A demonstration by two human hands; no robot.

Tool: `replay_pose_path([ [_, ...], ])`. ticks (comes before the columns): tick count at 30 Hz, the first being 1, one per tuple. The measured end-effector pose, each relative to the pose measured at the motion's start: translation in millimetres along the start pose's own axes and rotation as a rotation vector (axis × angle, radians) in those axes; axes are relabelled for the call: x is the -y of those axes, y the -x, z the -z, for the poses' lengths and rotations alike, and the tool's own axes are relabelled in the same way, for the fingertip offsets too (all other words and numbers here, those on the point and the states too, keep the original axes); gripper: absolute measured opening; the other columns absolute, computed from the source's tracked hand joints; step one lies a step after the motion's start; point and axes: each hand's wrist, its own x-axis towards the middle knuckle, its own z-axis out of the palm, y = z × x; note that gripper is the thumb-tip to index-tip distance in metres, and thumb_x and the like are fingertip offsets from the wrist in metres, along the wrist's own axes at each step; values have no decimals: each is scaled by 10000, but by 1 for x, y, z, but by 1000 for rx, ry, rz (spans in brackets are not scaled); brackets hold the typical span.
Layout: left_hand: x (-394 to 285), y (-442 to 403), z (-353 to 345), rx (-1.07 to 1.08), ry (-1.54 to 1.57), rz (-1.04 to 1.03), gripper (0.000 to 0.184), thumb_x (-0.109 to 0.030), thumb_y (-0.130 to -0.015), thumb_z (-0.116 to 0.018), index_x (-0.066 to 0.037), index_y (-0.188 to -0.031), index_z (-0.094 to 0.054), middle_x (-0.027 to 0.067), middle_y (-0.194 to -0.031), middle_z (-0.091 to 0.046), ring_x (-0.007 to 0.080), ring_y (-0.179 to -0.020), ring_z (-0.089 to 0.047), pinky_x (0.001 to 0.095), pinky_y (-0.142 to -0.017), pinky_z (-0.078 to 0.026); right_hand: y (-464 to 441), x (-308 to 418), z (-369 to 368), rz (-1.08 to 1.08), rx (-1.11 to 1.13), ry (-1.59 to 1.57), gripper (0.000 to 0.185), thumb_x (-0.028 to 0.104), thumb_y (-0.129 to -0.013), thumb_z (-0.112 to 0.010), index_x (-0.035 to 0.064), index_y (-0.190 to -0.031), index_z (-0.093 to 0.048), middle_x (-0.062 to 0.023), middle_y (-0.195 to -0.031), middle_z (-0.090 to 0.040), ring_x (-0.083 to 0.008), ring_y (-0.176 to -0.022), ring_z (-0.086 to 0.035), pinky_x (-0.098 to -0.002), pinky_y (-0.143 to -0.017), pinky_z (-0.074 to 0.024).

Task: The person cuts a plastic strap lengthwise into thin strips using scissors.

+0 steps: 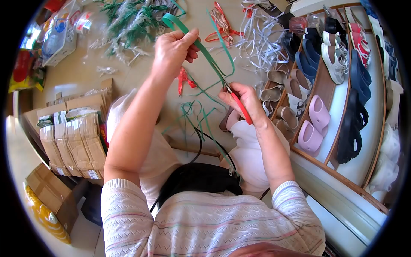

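My left hand is closed around a green ribbon, which loops over its top and runs down to the right. My right hand grips a pair of scissors with red handles. Their blades meet the lower end of the ribbon; whether they are cutting it I cannot tell. Thin green strips hang and lie below, between my knees. A black bag with a strap rests on my lap.
Piles of green and white strips, white ribbons and red strips lie on the floor ahead. A shoe rack full of shoes stands at right. Cardboard boxes and a white basket are at left.
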Motion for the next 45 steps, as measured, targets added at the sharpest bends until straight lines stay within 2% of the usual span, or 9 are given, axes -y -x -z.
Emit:
replay_pose_path([
  [9,4,2,-3,115,74,84,286,-254,-822,-630,17,-742,-588,68,-606,-569,102,-419,-490,230,-393,-406,-3,-10,1,38,4,-18,204,194,-798,-671,10,-809,-583,64,-639,-471,-25,-586,-389,-193,-523,-351],
  [18,3,5,-4,124,83,144,266,-245,-827,-622,4,-740,-591,61,-594,-571,90,-427,-492,213,-398,-394,2,-1,0,-118,32,-190,214,214,-803,-666,13,-830,-598,69,-636,-462,-24,-583,-378,-179,-529,-328],
  [20,5,8,-7,172,49,143,264,-244,-825,-625,4,-738,-592,63,-588,-572,89,-428,-493,211,-401,-396,-1,-8,-1,-65,28,-195,210,212,-801,-668,14,-833,-605,71,-641,-466,-24,-591,-385,-179,-535,-334],
  [24,4,9,-9,154,8,138,266,-249,-816,-636,4,-743,-598,62,-588,-571,89,-428,-492,212,-411,-405,0,-8,1,-23,40,-104,198,206,-797,-673,20,-823,-613,76,-650,-471,-22,-597,-390,-176,-536,-339],
  [33,2,2,-3,85,-11,72,293,-284,-819,-631,4,-769,-607,65,-599,-576,91,-423,-495,221,-411,-421,2,-5,4,-182,68,-230,187,190,-798,-671,18,-847,-614,73,-654,-478,-21,-598,-402,-172,-540,-351],
  [36,7,3,-7,127,-60,87,296,-286,-819,-631,2,-758,-605,63,-587,-574,93,-420,-498,217,-402,-412,1,-3,1,-64,36,-113,193,189,-795,-674,18,-858,-611,68,-668,-488,-18,-600,-404,-167,-542,-348],
  [39,6,6,-9,149,-35,97,297,-285,-820,-630,2,-753,-605,63,-587,-574,90,-432,-506,212,-410,-408,1,-5,1,-52,49,-128,235,216,-797,-671,21,-907,-598,73,-666,-478,-10,-586,-391,-161,-525,-328],
  [42,4,7,-11,191,15,80,295,-288,-825,-624,-1,-756,-608,61,-591,-575,88,-445,-512,213,-425,-414,5,12,11,-248,170,-375,301,267,-813,-648,23,-972,-576,80,-646,-445,-12,-558,-373,-157,-501,-304],
  [45,-1,8,-11,241,30,28,287,-286,-835,-611,-8,-765,-615,51,-595,-575,86,-453,-514,213,-443,-421,4,0,19,-160,311,-475,507,436,-807,-604,-7,-1040,-521,35,-674,-426,-45,-567,-370,-182,-492,-299],
])
